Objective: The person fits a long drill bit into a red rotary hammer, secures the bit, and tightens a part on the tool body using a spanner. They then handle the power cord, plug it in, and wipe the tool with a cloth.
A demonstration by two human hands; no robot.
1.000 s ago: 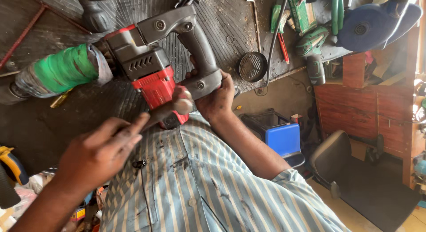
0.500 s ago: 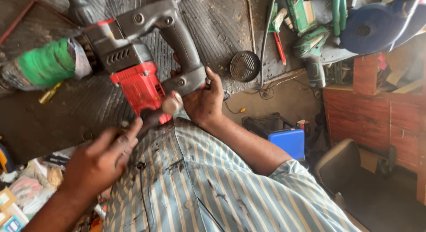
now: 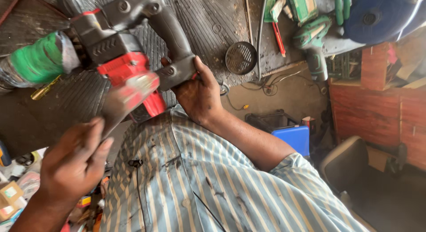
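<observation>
The left hand (image 3: 75, 163) has drawn back a little from where it was half a second ago, and the slim grey piece (image 3: 126, 101) rising from its fingertips is now smeared by motion, while the right hand (image 3: 199, 96) keeps its grip as before. The big power tool with a dark grey metal body and red plastic motor housing (image 3: 133, 74) lies on its side just beyond both sets of fingers, on the black ribbed rubber mat (image 3: 208, 19). The right fingers are wrapped tight round the lower end of its grey loop handle, thumb on the near side. The left fingers are curled and pressed close together. The blurred piece starts at their tips and reaches up across the red housing, but whether they pinch it cannot be told. Beyond the left fingers, the tool's front end is wrapped in a green sleeve (image 3: 37, 61). Past the right fingers lie a round black perforated metal cover (image 3: 241, 58) and a green cordless drill (image 3: 313, 41). Below the right wrist stands a blue plastic box (image 3: 293, 138).
</observation>
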